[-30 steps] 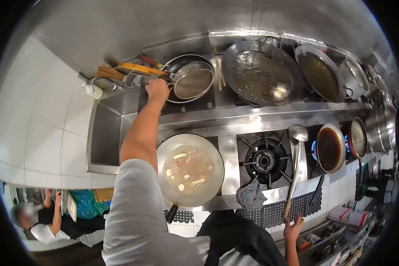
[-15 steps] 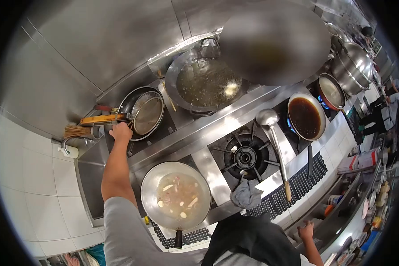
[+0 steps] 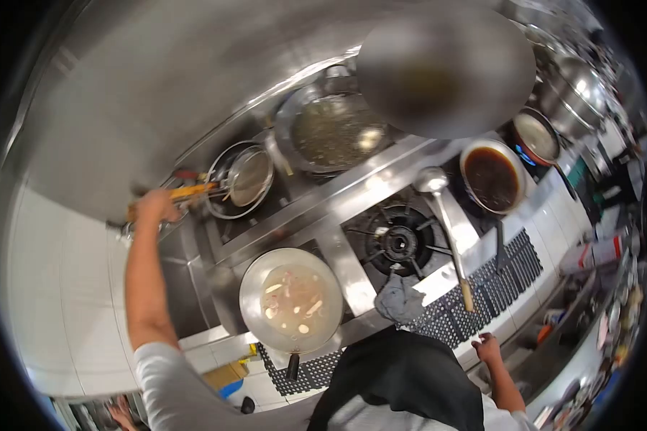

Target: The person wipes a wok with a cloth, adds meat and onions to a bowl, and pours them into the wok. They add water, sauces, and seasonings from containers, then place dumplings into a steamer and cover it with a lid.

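My left hand (image 3: 157,207) is at the far left, above the sink edge, over the outer end of a wooden handle (image 3: 193,190). Its fingers are curled and slightly blurred, and what they hold is hard to make out. The handle leads toward a round strainer (image 3: 249,179) resting in a pan. My right hand (image 3: 487,348) hangs low at the right beside my dark apron (image 3: 402,381), fingers loosely bent and apart, holding nothing visible. Between my arms, a light pan (image 3: 250,305) holds cloudy liquid with pale pieces.
A wok of bubbling liquid (image 3: 334,133) is at the back. A ladle (image 3: 451,241) lies beside a bare burner (image 3: 398,243) and grey cloth (image 3: 399,300). Two pans, one with dark sauce (image 3: 491,177), sit by blue flames. A blurred oval blocks the top.
My left hand has moved left, away from the strainer and along the wooden handle. The view has shifted and tilted slightly. My right hand still hangs low.
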The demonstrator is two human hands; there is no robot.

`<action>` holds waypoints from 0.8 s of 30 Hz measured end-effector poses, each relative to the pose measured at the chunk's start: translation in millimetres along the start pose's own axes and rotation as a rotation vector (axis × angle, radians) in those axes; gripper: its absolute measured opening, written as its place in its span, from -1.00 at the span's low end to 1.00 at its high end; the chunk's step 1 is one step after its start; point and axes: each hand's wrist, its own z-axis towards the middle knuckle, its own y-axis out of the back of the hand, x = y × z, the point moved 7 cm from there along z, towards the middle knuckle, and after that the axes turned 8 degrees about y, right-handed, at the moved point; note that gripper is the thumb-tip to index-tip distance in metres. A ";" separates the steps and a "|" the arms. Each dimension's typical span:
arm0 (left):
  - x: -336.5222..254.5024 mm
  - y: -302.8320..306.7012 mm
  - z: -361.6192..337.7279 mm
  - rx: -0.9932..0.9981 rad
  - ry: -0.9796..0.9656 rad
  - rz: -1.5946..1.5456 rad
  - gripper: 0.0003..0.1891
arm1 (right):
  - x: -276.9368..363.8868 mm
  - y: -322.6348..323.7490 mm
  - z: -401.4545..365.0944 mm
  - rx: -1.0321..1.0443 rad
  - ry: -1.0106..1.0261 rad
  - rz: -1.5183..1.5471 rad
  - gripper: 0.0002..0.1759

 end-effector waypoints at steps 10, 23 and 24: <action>-240.1 18.5 224.3 -0.198 -0.580 -0.021 -0.37 | -11.2 -41.5 -38.3 0.160 0.045 -0.072 -0.26; -491.4 161.6 -135.9 0.407 -1.168 -0.719 -0.77 | -122.5 66.5 -281.8 -0.490 -0.553 0.361 -0.49; -497.4 163.9 -189.5 0.391 -1.304 -0.694 -0.77 | -160.8 65.8 -297.4 -0.610 -0.596 0.275 -0.47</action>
